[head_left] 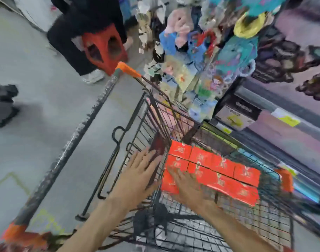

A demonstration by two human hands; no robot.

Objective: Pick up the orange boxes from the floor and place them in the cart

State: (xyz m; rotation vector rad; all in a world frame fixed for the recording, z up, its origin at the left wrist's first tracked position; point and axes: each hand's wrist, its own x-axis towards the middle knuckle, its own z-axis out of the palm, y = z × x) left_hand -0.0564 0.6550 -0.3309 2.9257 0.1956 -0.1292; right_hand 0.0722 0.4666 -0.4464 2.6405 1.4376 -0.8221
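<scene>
Several orange boxes [215,168] with a light printed pattern lie flat, side by side, inside the black wire cart [275,222]. My left hand [141,171] hovers over the cart's child-seat flap, fingers straight and spread, holding nothing. My right hand [188,188] reaches into the basket with straight fingers at the near edge of the orange boxes; the frame is blurred, so contact is unclear. The cart's handle bar [86,122], with orange end caps, runs diagonally on the left.
A person in black trousers [68,39] stands by a red plastic stool [102,50] at the upper left. A rack of hanging toys and packets [201,51] sits behind the cart, store shelving [264,113] to the right. Grey floor [37,99] lies left of the cart.
</scene>
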